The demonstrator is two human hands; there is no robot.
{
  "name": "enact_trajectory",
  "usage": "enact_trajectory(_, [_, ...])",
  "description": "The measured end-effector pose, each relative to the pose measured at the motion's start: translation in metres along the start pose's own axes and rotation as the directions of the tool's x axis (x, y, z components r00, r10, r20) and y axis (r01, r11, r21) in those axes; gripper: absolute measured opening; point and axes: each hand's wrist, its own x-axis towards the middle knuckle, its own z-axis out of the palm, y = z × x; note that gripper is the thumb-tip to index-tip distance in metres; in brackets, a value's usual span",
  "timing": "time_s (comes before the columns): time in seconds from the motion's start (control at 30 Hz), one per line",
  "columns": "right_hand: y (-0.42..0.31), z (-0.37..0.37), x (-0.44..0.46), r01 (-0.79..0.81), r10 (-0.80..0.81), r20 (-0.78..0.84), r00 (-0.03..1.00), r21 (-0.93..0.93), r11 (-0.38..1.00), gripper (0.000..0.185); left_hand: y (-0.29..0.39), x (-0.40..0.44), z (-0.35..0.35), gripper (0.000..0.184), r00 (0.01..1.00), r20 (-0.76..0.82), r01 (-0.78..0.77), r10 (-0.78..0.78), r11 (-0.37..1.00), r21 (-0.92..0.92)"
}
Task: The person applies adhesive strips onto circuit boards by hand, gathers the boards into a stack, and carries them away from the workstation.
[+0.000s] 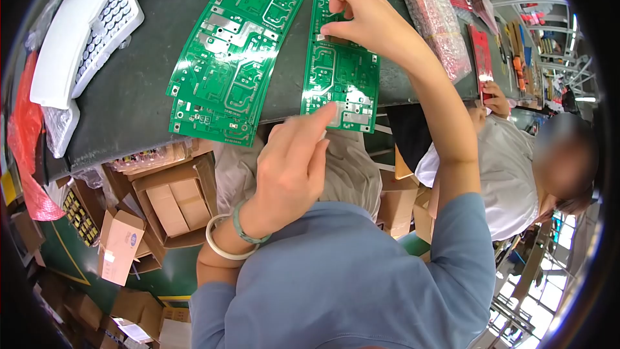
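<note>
A green circuit board (339, 77) lies on the dark table in front of me. My right hand (365, 19) is over its upper part, thumb and index finger apart and the other fingers curled; nothing shows between them. Near the board's lower edge is my left hand (290, 171), wearing two bangles, its fingers stretched out and the index fingertip on or just above the board. Whether that tip touches cannot be told. Just left of this board, several larger green boards (226, 71) lie overlapped in a slanted pile.
White packaging with a dark-keyed panel (71, 45) is on the table's left. Bubble-wrapped red boards (436, 26) lie at the right. A co-worker (504, 168) at the right holds a red board (480, 58). Cardboard boxes (174, 203) stand below the table edge.
</note>
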Motion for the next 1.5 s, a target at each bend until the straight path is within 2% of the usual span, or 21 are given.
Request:
enact_trajectory(0.03, [-0.004,-0.003,-0.007,0.003,-0.003,0.003,1.000,-0.002,1.000,0.025,0.001,0.001,0.000,0.057,1.000,-0.005,0.001,-0.001,1.000,0.000])
enact_trajectory(0.1, [-0.014,-0.005,-0.029,0.203,-0.207,0.019,0.978,0.118,0.972,0.022,0.001,0.002,0.000,0.062,0.989,-0.128,0.061,-0.071,0.995,-0.078])
enact_trajectory(0.17, [-0.034,-0.005,-0.053,0.332,-0.352,0.077,0.933,0.198,0.922,0.023,-0.007,-0.001,0.000,0.065,0.994,-0.085,0.056,-0.064,0.994,-0.095])
enact_trajectory(0.2, [-0.044,-0.005,-0.064,0.293,-0.333,0.129,0.934,0.256,0.921,0.026,-0.007,0.000,0.000,0.065,0.994,-0.095,0.049,-0.056,0.996,-0.077])
enact_trajectory(0.27, [-0.055,-0.004,-0.079,0.315,-0.349,0.169,0.922,0.197,0.928,0.026,-0.005,0.005,-0.002,0.063,0.996,-0.089,-0.005,0.008,0.999,0.041])
enact_trajectory(0.33, [-0.057,-0.001,-0.085,0.342,-0.365,0.176,0.914,0.151,0.928,0.025,-0.005,0.004,0.003,0.062,0.996,-0.090,0.016,-0.016,1.000,-0.003])
enact_trajectory(0.37, [-0.056,0.002,-0.087,0.379,-0.392,0.159,0.906,0.105,0.919,0.025,-0.004,0.003,0.005,0.062,0.994,-0.104,0.035,-0.040,0.998,-0.043])
enact_trajectory(0.4, [-0.056,0.004,-0.089,0.416,-0.420,0.144,0.896,0.058,0.907,0.024,-0.002,0.006,0.003,0.052,0.996,-0.087,-0.004,0.010,0.998,0.063])
enact_trajectory(0.43, [-0.056,0.006,-0.090,0.415,-0.419,0.140,0.897,0.062,0.908,0.024,-0.001,0.005,0.002,0.052,0.997,-0.082,-0.004,0.010,0.998,0.066])
enact_trajectory(0.53, [-0.055,0.012,-0.091,0.447,-0.447,0.048,0.893,0.023,0.894,0.024,0.000,0.004,0.000,0.035,0.998,-0.061,0.004,0.002,0.996,0.092])
enact_trajectory(0.6, [-0.054,0.014,-0.094,0.472,-0.472,-0.034,0.881,0.001,0.881,0.024,-0.002,0.006,-0.001,0.019,0.995,-0.054,-0.076,0.083,0.989,0.129])
enact_trajectory(0.77, [-0.050,0.027,-0.103,0.499,-0.500,-0.149,0.853,-0.048,0.865,0.026,0.002,0.007,0.000,0.016,0.995,-0.031,-0.094,0.099,0.988,0.124])
enact_trajectory(0.83, [-0.050,0.033,-0.110,0.566,-0.598,-0.266,0.756,-0.193,0.801,0.028,0.003,0.006,0.000,0.016,1.000,-0.015,0.002,-0.002,0.999,0.048])
enact_trajectory(0.9, [-0.048,0.024,-0.115,0.608,-0.626,-0.226,0.746,-0.150,0.779,0.025,0.002,0.008,0.000,0.017,0.998,-0.055,0.011,-0.009,0.999,0.044])
enact_trajectory(0.97, [-0.040,0.016,-0.116,0.517,-0.507,-0.234,0.829,-0.022,0.856,0.019,-0.004,0.008,-0.003,0.016,0.983,-0.103,0.150,-0.152,0.988,-0.028])
enact_trajectory(1.0, [-0.026,0.007,-0.109,0.368,-0.329,-0.286,0.900,0.094,0.925,0.014,-0.003,0.011,0.000,0.017,0.997,-0.041,0.064,-0.061,0.996,0.063])
enact_trajectory(1.03, [-0.004,0.000,-0.101,0.245,-0.204,-0.280,0.938,0.119,0.962,0.011,0.000,0.015,0.004,0.017,0.999,0.030,-0.030,0.026,0.989,0.147])
enact_trajectory(1.07, [0.012,-0.005,-0.095,0.060,0.002,-0.242,0.970,0.249,0.967,0.009,0.001,0.013,0.013,0.017,0.994,0.107,-0.056,0.036,0.980,0.192])
enact_trajectory(1.1, [0.029,-0.005,-0.089,-0.023,0.076,-0.219,0.973,0.235,0.972,0.009,0.002,0.016,0.019,0.014,0.982,0.164,-0.137,0.093,0.951,0.277])
enact_trajectory(1.27, [0.049,0.000,-0.080,-0.072,0.113,-0.143,0.983,0.261,0.963,0.010,-0.008,0.013,0.031,0.013,0.969,0.230,-0.170,0.090,0.918,0.359])
enact_trajectory(1.5, [0.055,0.006,-0.080,-0.045,0.085,-0.177,0.980,0.222,0.974,0.010,-0.008,0.013,0.031,0.013,0.969,0.234,-0.159,0.077,0.922,0.354])
